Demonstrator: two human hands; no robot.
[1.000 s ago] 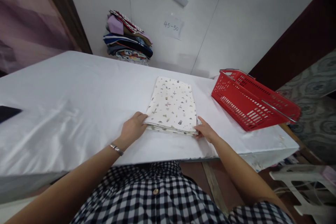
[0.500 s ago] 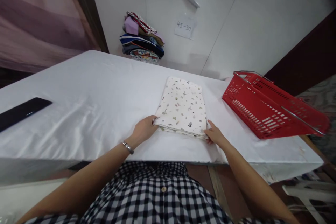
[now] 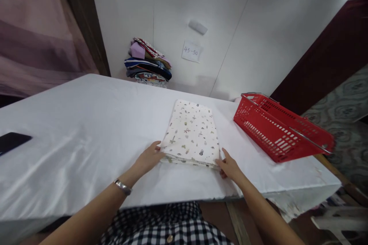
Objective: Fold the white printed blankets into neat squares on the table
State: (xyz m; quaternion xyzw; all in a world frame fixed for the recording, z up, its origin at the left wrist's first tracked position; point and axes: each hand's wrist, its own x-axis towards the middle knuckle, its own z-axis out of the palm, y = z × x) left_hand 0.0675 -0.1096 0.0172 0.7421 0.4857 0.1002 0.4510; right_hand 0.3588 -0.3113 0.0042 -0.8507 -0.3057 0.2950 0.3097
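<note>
A folded white cloth [image 3: 191, 132] with small plant and animal prints lies flat on the white-covered table [image 3: 115, 122], its layers showing along the near edge. My left hand [image 3: 150, 157] grips the near left corner, thumb and fingers closed on the fabric. At the near right corner, my right hand [image 3: 228, 165] pinches the layers the same way. Some fingertips are hidden beneath the cloth.
To the right stands a red plastic basket [image 3: 276, 130] with metal handles. A stack of folded clothes [image 3: 149, 63] rises at the back by the wall, near a paper sign [image 3: 191, 51]. A dark flat phone-like object [image 3: 13, 141] lies at the left.
The view has tilted up, so everything sits lower and further left in the picture. Both hands keep hold of the cloth's near corners, and the cloth looks unchanged on the table.
</note>
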